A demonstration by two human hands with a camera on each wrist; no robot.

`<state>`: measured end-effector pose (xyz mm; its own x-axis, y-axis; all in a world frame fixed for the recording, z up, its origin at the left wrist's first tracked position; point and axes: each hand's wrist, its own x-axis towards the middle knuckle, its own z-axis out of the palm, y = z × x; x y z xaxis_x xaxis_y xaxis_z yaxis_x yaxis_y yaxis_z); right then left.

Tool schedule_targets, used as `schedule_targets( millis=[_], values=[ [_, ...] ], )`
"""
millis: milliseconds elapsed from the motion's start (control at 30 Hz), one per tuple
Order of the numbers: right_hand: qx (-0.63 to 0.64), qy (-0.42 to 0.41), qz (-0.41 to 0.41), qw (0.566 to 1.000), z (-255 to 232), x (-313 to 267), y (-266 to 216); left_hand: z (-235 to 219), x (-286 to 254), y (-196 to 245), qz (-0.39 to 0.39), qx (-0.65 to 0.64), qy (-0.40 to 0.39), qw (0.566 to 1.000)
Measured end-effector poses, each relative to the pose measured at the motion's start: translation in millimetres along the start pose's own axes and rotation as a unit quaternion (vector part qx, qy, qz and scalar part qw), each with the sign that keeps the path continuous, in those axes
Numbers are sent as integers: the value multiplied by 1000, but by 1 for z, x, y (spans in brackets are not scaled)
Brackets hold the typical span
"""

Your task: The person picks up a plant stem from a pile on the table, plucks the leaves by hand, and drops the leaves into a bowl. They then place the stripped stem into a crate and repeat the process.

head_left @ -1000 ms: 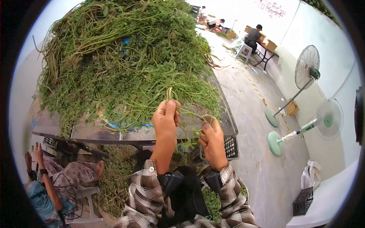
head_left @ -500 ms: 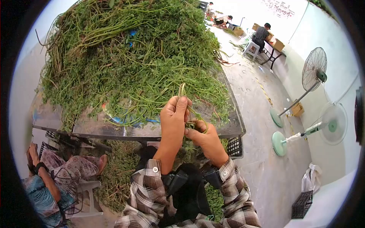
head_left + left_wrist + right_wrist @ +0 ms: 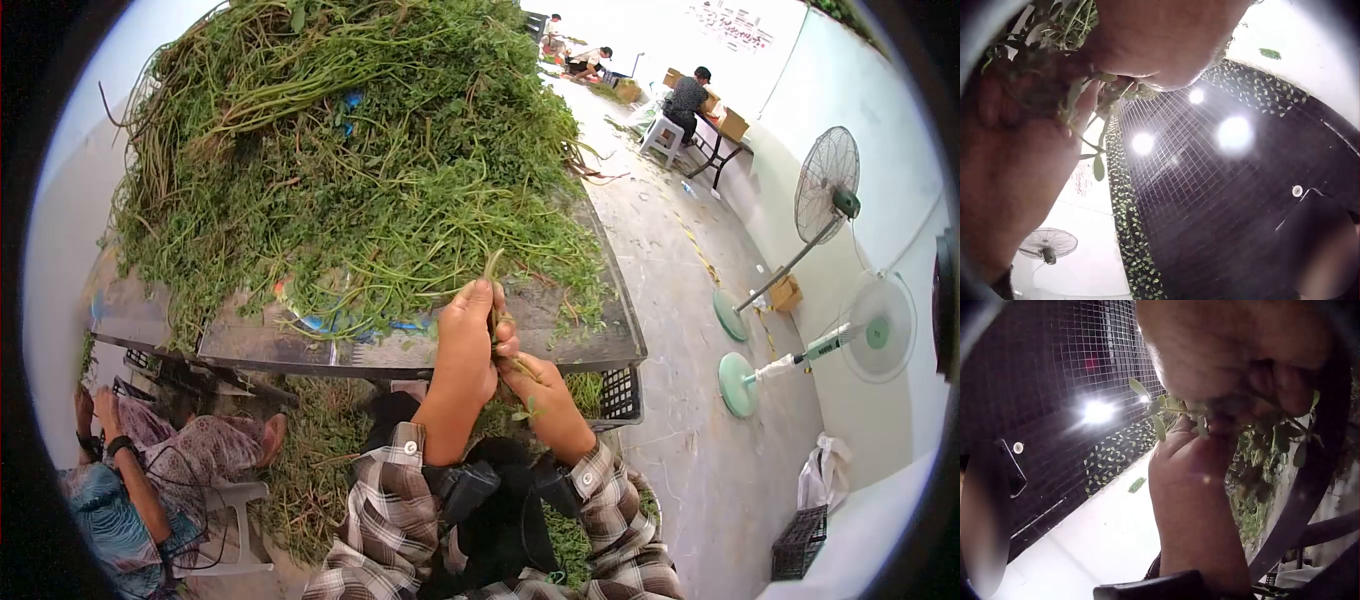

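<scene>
In the head view my left hand grips a small bunch of green plant stems, thumb on top, with the pale stem ends sticking up past the fingertips. My right hand is close below and to the right, its fingers curled round the lower part of the same stems. Small oval leaves poke out between the two hands in the right wrist view. Leaves also hang beside the fingers in the left wrist view. Beyond the hands, a big heap of leafy stems covers much of the dark table.
A black crate stands under the table's right corner. More greens lie on the floor below, near a seated person at left. Two fans stand along the right wall. Several people work farther back.
The right hand has moved left and in toward the left hand, and the loosely trailing stem is now gathered between them. Both hands have come slightly lower over the last half second.
</scene>
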<state>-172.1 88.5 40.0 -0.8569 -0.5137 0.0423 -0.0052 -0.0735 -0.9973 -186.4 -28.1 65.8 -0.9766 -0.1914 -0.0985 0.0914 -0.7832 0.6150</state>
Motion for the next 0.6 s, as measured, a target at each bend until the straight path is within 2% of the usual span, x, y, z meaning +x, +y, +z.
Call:
schedule_targets(
  millis=[33, 100, 200, 333, 433, 467, 500, 533, 567, 600],
  values=[
    [1, 1, 1, 1000, -1, -4, -1, -3, 1, -3, -10, -42, -23, 999],
    [-15, -18, 67, 997, -4, -14, -8, -5, 0, -8, -25, -50, -27, 998],
    [10, -31, 99, 995, -9, -26, -9, 1, -4, -14, -54, -67, -25, 996],
    [-18, -10, 67, 998, -10, -42, -13, 11, -10, -21, -69, -69, -6, 995],
    [49, 14, 109, 993, -14, -57, -8, 13, -12, -27, -88, -68, -27, 993],
    [-49, -36, 18, 998, -20, -65, -3, 12, -3, -20, -45, -34, 60, 997],
    [-146, -84, -74, 983, -25, -75, 3, 11, 11, -4, -1, 0, 145, 989],
    [-38, -71, 33, 996, -24, -95, 14, -17, 27, 24, 65, -54, 97, 992],
    [75, -34, 135, 987, -22, -116, 26, -28, 31, 50, 131, -86, 96, 983],
    [181, -10, 143, 973, -22, -123, 36, -28, 25, 67, 176, -96, 40, 979]
  ],
)
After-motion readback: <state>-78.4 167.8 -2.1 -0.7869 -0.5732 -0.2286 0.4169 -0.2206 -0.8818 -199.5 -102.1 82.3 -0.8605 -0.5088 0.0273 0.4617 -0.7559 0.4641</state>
